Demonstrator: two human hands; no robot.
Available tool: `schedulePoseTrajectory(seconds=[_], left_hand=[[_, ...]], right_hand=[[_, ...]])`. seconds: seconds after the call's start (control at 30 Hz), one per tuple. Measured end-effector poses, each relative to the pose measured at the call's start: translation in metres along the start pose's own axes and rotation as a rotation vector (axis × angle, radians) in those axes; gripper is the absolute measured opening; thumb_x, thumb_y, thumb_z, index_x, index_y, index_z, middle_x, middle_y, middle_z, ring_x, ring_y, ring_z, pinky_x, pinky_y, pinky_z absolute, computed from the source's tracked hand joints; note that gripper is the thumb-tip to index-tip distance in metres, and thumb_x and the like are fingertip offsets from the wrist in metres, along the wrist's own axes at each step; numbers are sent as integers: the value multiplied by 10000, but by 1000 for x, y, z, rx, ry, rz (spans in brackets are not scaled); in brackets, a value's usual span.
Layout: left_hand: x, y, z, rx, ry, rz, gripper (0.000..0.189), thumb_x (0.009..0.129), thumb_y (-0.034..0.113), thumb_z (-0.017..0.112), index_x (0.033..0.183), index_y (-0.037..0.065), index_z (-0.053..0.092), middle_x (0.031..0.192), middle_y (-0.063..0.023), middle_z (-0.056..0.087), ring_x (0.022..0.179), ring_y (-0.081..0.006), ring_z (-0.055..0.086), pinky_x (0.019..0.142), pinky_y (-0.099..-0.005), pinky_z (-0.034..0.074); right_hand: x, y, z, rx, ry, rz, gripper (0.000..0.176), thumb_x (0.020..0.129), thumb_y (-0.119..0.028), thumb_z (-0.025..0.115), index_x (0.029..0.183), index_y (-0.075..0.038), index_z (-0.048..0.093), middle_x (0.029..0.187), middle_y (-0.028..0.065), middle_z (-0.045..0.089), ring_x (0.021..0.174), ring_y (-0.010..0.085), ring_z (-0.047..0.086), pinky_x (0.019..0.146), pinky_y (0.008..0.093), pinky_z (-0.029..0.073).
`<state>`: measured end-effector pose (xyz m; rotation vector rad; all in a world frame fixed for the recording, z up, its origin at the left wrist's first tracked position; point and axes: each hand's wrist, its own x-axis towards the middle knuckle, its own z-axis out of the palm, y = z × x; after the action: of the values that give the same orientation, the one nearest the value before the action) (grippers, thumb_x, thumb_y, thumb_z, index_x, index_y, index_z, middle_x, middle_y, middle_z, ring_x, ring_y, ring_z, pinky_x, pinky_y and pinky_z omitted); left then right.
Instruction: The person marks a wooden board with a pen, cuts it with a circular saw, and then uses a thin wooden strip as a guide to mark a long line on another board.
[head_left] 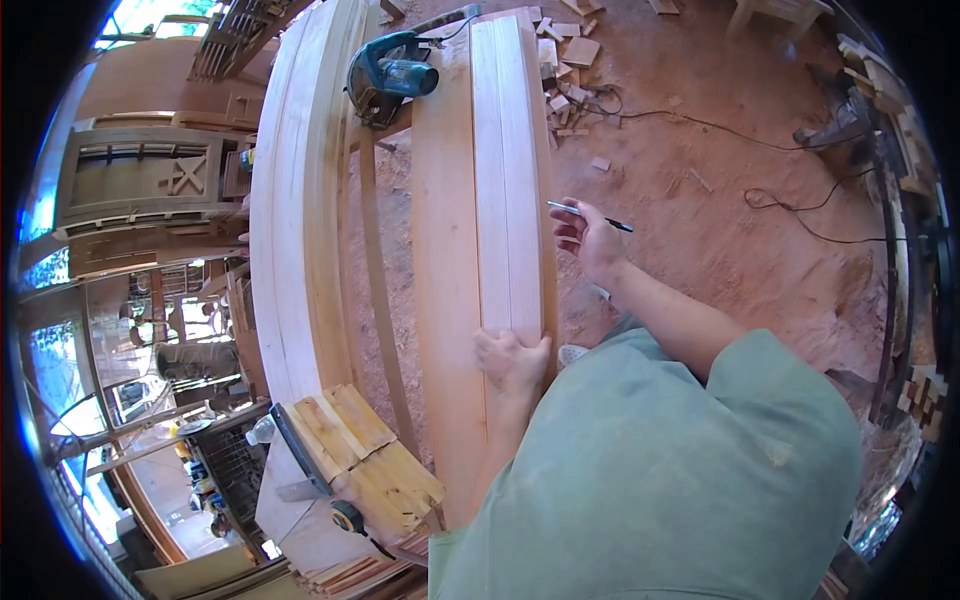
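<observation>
My right hand (594, 242) is raised just off the right edge of the boards, with a pen (620, 226) held between its fingers. My left hand (512, 360) grips the near part of a pale narrow board (508, 190), its fingers curled on the top and the thumb toward the right edge. That board lies lengthwise on a wider yellowish plank (443, 250). A thin dark line runs along the pale board. The undersides of the boards at my left hand are hidden.
A teal circular saw (400, 75) rests at the far end, left of the boards. More long boards (305, 200) lie to the left. A tape measure (347, 516) and short wood pieces (385, 465) sit at the near left. Offcuts (580, 52) and a cable (700, 122) lie on the dirt floor.
</observation>
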<state>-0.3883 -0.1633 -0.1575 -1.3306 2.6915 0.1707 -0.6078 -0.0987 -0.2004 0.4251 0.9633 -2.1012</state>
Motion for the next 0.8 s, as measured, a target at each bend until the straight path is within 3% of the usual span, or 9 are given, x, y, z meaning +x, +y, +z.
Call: schedulePoseTrajectory(seconds=[0.07,0.33,0.6,0.8], left_hand=[[1,2,1,23,43,5,598,632,548,806,852,5,683,1125,-200,468,1063,-401,483,865,-512,441],[2,-2,15,22,85,7,630,644,586,793,835,-5,684,1150,-213,468,1074,-414,483,883,-526,431],[0,5,8,-76,131,-15,672,646,585,805,861,-42,691,1229,-247,471,1096,-430,499,894,-531,441],[-4,-1,8,-138,266,118,659,623,554,833,855,-48,696,1202,-268,512,1087,-444,520,892,-541,451]], right_hand=[[1,4,-1,10,12,61,286,1028,-319,426,1169,-144,602,1072,37,709,878,156,633,792,328,503],[-5,26,-16,144,16,98,249,1016,-306,481,1170,-146,594,1013,38,697,888,181,640,800,359,505],[-11,-5,-8,79,-58,153,262,1020,-312,468,1176,-144,593,1016,43,695,886,188,638,800,361,505],[0,-13,-19,106,-79,132,267,1019,-306,443,1150,-134,598,1028,43,711,874,181,637,773,360,509]])
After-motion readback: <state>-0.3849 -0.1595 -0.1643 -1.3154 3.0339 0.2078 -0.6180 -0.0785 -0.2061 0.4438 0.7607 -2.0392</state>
